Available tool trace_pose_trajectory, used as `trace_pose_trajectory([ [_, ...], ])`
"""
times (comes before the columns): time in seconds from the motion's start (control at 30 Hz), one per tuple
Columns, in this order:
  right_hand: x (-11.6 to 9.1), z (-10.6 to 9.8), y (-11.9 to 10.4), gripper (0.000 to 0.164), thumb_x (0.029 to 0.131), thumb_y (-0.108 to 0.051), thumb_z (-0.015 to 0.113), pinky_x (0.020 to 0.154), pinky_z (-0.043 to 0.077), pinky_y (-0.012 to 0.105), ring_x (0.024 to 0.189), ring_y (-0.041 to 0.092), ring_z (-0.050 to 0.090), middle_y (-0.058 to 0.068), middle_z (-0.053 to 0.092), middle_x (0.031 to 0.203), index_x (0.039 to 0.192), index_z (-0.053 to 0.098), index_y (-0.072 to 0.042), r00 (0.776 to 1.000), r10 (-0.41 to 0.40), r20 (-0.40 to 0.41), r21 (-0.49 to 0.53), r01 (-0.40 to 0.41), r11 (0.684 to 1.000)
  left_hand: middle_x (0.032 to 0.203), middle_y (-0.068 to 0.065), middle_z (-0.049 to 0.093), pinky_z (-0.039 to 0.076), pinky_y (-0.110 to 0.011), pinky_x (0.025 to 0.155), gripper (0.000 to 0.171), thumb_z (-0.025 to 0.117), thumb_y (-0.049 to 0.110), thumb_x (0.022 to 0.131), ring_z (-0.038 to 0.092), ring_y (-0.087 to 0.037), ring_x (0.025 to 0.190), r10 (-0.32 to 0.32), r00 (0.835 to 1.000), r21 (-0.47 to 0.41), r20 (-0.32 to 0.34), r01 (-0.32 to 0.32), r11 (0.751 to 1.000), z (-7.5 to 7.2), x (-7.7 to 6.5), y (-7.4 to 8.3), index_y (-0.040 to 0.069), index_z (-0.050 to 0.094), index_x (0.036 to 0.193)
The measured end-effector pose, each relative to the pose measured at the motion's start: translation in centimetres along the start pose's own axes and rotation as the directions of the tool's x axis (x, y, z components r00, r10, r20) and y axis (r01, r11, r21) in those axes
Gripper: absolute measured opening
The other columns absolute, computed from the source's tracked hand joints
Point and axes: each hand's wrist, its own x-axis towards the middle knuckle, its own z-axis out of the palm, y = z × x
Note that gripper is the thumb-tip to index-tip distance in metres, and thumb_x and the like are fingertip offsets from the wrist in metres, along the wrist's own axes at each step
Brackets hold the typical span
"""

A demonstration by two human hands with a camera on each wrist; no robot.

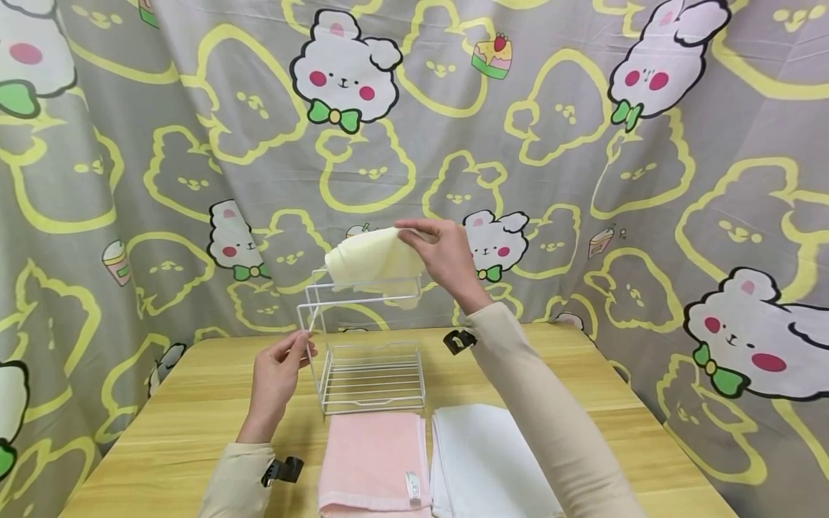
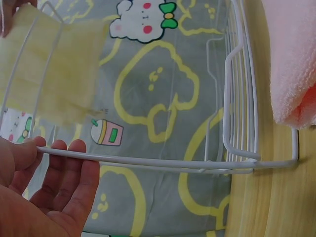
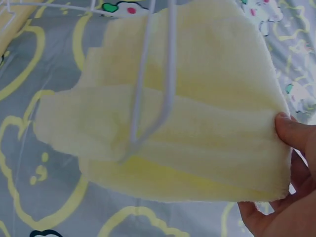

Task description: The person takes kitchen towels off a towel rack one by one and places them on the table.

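A pale yellow towel (image 1: 372,259) hangs folded at the upper bars of a white wire rack (image 1: 372,381). My right hand (image 1: 440,255) pinches the towel's upper right edge between thumb and fingers, also seen in the right wrist view, where the rack's bars cross in front of the cloth (image 3: 207,108). Lower down on the left, my left hand (image 1: 281,370) grips a side wire of the rack; in the left wrist view its thumb and fingertips meet on that wire (image 2: 138,159). Whether the towel rests on the bars I cannot tell.
A folded pink towel (image 1: 372,460) with a small label lies in front of the rack on the wooden table (image 1: 175,424). Beside it is a folded white towel (image 1: 488,460), partly under my right forearm. A patterned curtain (image 1: 388,173) stands behind the table.
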Motion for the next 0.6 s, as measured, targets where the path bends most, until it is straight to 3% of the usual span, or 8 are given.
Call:
trace_pose_trajectory([
  [0.2, -1.6, -1.5, -1.0, 0.024, 0.095, -0.021, 0.075, 0.104, 0.054, 0.029, 0.121, 0.011, 0.066, 0.001, 0.076, 0.118, 0.118, 0.079, -0.013, 0.997, -0.071, -0.02, 0.047, 0.072, 0.996, 0.095, 0.0, 0.072, 0.06, -0.02, 0.083, 0.039, 0.059, 0.032, 0.105, 0.068, -0.007, 0.089, 0.009, 1.0, 0.004, -0.005, -0.009, 1.0, 0.1, 0.0, 0.0, 0.001, 0.07, 0.127],
  [0.37, -2.9, -2.5, -1.6, 0.023, 0.095, -0.02, 0.075, 0.112, 0.048, 0.032, 0.123, 0.011, 0.065, 0.002, 0.076, 0.119, 0.116, 0.079, -0.014, 0.99, -0.125, -0.06, 0.049, 0.128, 0.991, 0.09, 0.009, 0.07, 0.06, -0.02, 0.083, 0.039, 0.058, 0.03, 0.106, 0.068, -0.006, 0.089, 0.006, 1.0, 0.005, -0.005, -0.006, 1.0, 0.2, 0.0, 0.0, 0.0, 0.069, 0.127],
  [0.5, -3.9, -3.2, -1.9, 0.022, 0.094, -0.015, 0.076, 0.106, 0.053, 0.032, 0.122, 0.012, 0.066, 0.004, 0.076, 0.119, 0.116, 0.079, -0.01, 0.98, -0.183, -0.074, 0.081, 0.189, 0.979, 0.088, 0.013, 0.069, 0.06, -0.019, 0.083, 0.038, 0.058, 0.029, 0.106, 0.068, -0.005, 0.089, 0.001, 1.0, 0.002, -0.009, -0.001, 1.0, 0.2, -0.1, 0.0, 0.0, 0.069, 0.128],
  [0.6, -4.6, -3.6, -2.2, 0.022, 0.093, -0.01, 0.076, 0.103, 0.056, 0.032, 0.117, 0.013, 0.068, 0.007, 0.077, 0.115, 0.114, 0.079, -0.005, 0.968, -0.233, -0.088, 0.119, 0.243, 0.963, 0.091, 0.008, 0.071, 0.06, -0.019, 0.083, 0.038, 0.059, 0.029, 0.106, 0.069, -0.006, 0.09, 0.001, 1.0, 0.003, -0.012, -0.001, 1.0, 0.1, -0.1, 0.1, 0.0, 0.069, 0.128],
])
